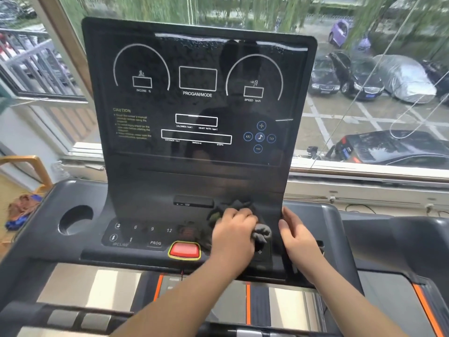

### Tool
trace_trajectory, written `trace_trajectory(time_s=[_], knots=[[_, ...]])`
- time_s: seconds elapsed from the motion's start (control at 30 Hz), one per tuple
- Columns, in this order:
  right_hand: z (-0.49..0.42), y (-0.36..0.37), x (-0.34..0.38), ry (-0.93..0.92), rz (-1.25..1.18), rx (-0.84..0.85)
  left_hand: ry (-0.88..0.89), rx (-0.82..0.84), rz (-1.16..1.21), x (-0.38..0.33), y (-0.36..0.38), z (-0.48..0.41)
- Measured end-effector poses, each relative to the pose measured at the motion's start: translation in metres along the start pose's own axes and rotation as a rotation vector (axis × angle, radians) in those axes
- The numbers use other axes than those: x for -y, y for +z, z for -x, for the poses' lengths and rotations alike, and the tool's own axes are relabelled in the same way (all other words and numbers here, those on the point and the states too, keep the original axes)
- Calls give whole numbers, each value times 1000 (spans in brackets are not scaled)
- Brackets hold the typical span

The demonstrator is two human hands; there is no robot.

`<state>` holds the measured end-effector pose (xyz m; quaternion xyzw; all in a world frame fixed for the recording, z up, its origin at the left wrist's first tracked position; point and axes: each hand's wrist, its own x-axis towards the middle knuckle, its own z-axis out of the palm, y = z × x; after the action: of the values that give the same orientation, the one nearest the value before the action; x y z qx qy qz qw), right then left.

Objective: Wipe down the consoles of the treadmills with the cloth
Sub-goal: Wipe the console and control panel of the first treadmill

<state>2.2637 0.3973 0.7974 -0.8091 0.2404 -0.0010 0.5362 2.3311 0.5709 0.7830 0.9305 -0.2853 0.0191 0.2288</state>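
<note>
The left hand grips the cloth, fingers curled round it, on the low part of the console, just right of the red button. The right hand rests on the console's right edge, fingers straight, holding nothing. The cloth looks soft, light and floppy (it bunches up under the hand), so a whole-hand hold on its bunched middle should work best. The shiny screen above probably needs gentle rubs.
</note>
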Motion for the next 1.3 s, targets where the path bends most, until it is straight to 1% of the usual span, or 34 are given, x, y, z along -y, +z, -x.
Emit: trace_trajectory(time_s=[0.03, 0.07, 0.17, 0.23, 0.27, 0.3, 0.37, 0.4, 0.43, 0.5, 0.57, 0.63, 0.7, 0.8, 0.87, 0.93, 1.03, 1.1, 1.2, 1.3], knots=[[0, 1, -2, -4, -3, -7, -2, 4, 5, -11, 4, 7], [0, 3, -4, -4, -10, -11, 40, 22, 26, -20, 9, 14], [1, 7, -5, -18, 67, -13, 278, 133, 146, -27, 12, 30], [3, 9, -2, -31, 141, -48, 365, 190, 137, -13, 1, 20], [3, 9, -1, -38, 163, -57, 344, 196, 93, -3, -5, 12], [3, 10, 1, -39, 178, -58, 267, 162, 60, 8, -9, 4], [3, 11, 1, -26, 192, -44, 17, 60, 51, 20, -18, -6], [4, 13, -1, -24, 198, -50, -77, 37, 36, 17, -18, -6], [4, 15, -2, -27, 212, -61, -123, 26, 10, 9, -16, -4], [4, 20, -3, -44, 255, -99, -110, 35, 21, -12, -7, 4], [5, 24, -6, -28, 277, -126, 18, 63, 61, -21, -1, 14], [6, 24, -7, -2, 256, -124, 123, 136, 45, -13, -8, 17], [4, 22, -7, -6, 226, -129, 163, 231, -27, -8, -23, 12], [2, 23, 0, 28, 199, -134, 135, 375, -235, -16, -48, -6], [6, 31, 7, 47, 223, -141, 131, 443, -312, -14, -60, -16], [15, 42, 13, 22, 284, -151, 114, 435, -293, 0, -71, -19], [29, 66, 14, -132, 431, -148, 63, 408, -242, 32, -83, -15], [32, 84, 16, -201, 498, -139, 32, 379, -209, 57, -89, -11], [33, 108, 24, -245, 568, -163, -3, 304, -167, 90, -97, 5], [40, 134, 38, -237, 632, -172, -20, 219, -84, 129, -106, 29]])
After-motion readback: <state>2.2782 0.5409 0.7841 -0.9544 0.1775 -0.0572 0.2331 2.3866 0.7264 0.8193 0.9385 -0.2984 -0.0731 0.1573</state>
